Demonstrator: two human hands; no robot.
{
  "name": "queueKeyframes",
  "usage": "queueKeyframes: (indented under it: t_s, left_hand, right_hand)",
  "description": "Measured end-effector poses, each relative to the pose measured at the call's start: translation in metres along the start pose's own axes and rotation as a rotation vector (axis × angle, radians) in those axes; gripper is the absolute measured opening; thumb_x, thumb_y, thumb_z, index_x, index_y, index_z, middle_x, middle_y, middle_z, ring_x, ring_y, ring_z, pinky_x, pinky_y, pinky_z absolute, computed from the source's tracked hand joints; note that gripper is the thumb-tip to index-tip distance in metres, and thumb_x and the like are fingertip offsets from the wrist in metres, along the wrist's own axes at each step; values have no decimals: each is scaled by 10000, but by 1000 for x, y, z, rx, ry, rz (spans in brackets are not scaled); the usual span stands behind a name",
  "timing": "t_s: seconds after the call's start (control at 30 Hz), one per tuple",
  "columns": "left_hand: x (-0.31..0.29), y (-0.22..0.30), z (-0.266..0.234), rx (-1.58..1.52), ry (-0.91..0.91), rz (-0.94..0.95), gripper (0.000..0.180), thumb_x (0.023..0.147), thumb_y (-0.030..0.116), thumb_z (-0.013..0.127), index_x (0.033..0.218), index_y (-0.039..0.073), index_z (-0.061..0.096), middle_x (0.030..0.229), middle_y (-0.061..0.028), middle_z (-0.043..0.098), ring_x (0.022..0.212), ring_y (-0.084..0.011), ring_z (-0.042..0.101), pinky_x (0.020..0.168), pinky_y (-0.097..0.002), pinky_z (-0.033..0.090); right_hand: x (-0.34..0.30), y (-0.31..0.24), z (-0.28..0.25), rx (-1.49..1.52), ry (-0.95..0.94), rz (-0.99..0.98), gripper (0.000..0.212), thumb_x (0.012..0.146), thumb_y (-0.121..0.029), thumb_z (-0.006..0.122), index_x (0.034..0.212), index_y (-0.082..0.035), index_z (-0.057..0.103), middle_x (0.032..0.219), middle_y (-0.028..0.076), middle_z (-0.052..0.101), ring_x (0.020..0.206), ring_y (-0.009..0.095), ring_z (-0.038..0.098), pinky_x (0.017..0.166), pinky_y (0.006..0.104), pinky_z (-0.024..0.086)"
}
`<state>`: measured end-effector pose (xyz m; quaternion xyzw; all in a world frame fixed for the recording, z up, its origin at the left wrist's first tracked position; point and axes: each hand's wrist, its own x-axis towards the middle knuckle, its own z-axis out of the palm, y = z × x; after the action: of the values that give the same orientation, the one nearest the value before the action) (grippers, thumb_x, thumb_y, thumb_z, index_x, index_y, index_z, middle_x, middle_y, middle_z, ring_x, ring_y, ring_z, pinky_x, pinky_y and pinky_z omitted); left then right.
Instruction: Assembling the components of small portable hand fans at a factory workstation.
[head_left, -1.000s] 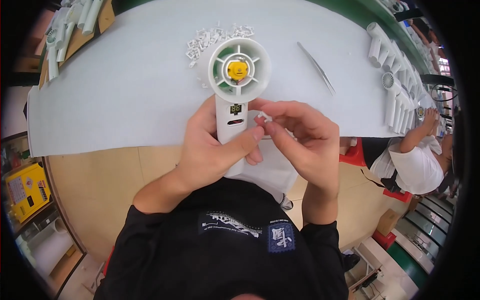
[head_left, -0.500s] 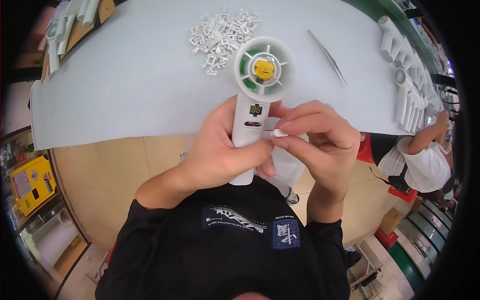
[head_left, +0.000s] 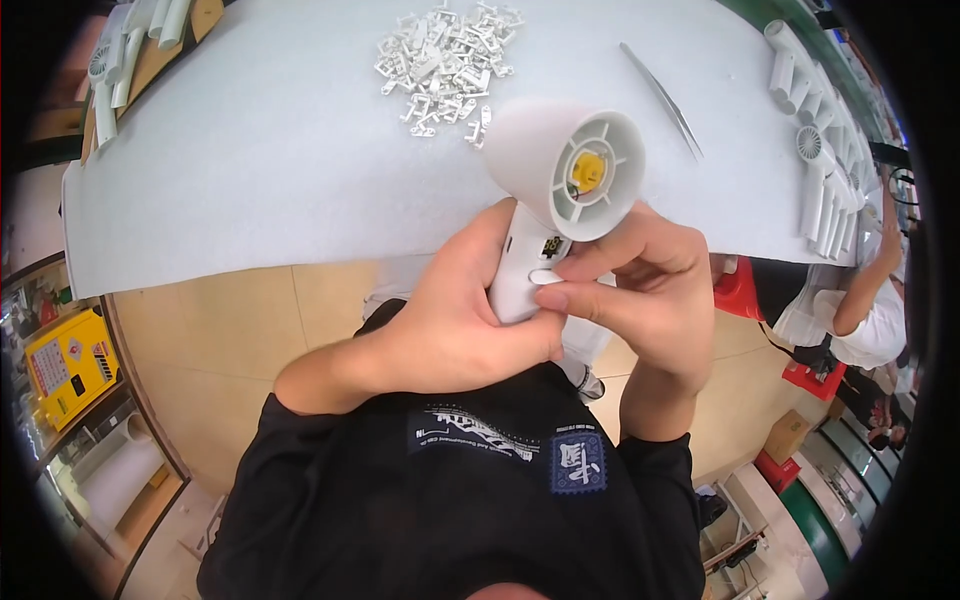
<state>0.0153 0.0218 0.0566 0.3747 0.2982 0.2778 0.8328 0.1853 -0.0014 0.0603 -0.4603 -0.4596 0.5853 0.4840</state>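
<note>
**A:** What do I have in view from the head camera?

**B:** I see my left hand [head_left: 455,330] closed around the handle of a white handheld fan body [head_left: 553,205]. The handle runs up out of that fist toward 1 o'clock, and the round head sits above the knuckles, its open face turned up at the camera with a yellow motor part [head_left: 587,170] in the middle.

**A:** And the other one?

**B:** My right hand [head_left: 640,290] is at 3 o'clock of the handle, fingers curled, with a fingertip [head_left: 553,297] pressed against the handle's front just below a small oval button [head_left: 546,276]. So both hands are on the fan, which is held up off the surface, near its front edge.

**A:** What lies around it?

**B:** The pale surface [head_left: 250,170] spreads out beyond the fan. At 11 o'clock of the fan head there is a heap of small white plastic parts [head_left: 445,55], well apart from my hands. At 1 o'clock lies a pair of metal tweezers [head_left: 662,97]. Farther out at 3 o'clock, along the surface's right rim, is a row of white fan housings [head_left: 815,150]. Another person's arm [head_left: 862,300] shows past that edge.
</note>
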Motion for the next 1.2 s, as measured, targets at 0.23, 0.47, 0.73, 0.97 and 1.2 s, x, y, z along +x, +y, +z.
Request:
queueKeyframes:
  t_s: [0.23, 0.47, 0.73, 0.97, 1.2]
  left_hand:
    - [-2, -13, -9, -43, -112, 166, 498, 846, 176, 487, 1253, -59, 324, 998, -118, 529, 678, -154, 586, 645, -284, 493]
    - [5, -20, -14, 7, -218, 313, 432, 892, 166, 420, 1262, -36, 326, 1080, -131, 487, 704, -152, 564, 655, -284, 483]
    - [3, -24, -14, 6, -211, 282, 579, 849, 286, 487, 1319, 1, 307, 1199, -184, 428, 893, -212, 518, 766, -316, 454]
    - [-2, -29, -12, 22, -182, 254, 711, 812, 391, 546, 1370, 33, 290, 1302, -230, 377, 1058, -264, 478, 863, -344, 429]
    - [-6, -34, -17, 40, -146, 236, 844, 774, 496, 605, 1420, 64, 274, 1406, -276, 326, 1224, -316, 438, 960, -373, 403]
  right_hand:
    - [-3, -3, 6, 234, -64, 18, 91, 723, 110, 699, 758, 36, 660, 860, 115, 631, 650, 131, 596, 544, 247, 472]
    - [-13, 10, 13, 446, -67, 45, 234, 745, 117, 685, 944, 49, 584, 901, 117, 606, 633, 136, 586, 495, 249, 480]
    - [-28, 14, 30, 568, 44, 150, 317, 741, 95, 707, 998, -15, 556, 1058, 78, 573, 671, 75, 510, 528, 212, 419]
    - [-32, 16, 24, 627, -89, 239, 344, 719, 95, 725, 1003, -12, 564, 1092, 109, 570, 747, 113, 561, 657, 237, 461]
    - [-39, 20, 36, 86, 191, -363, 225, 706, 63, 748, 892, -26, 657, 982, 97, 564, 887, 158, 576, 763, 263, 466]
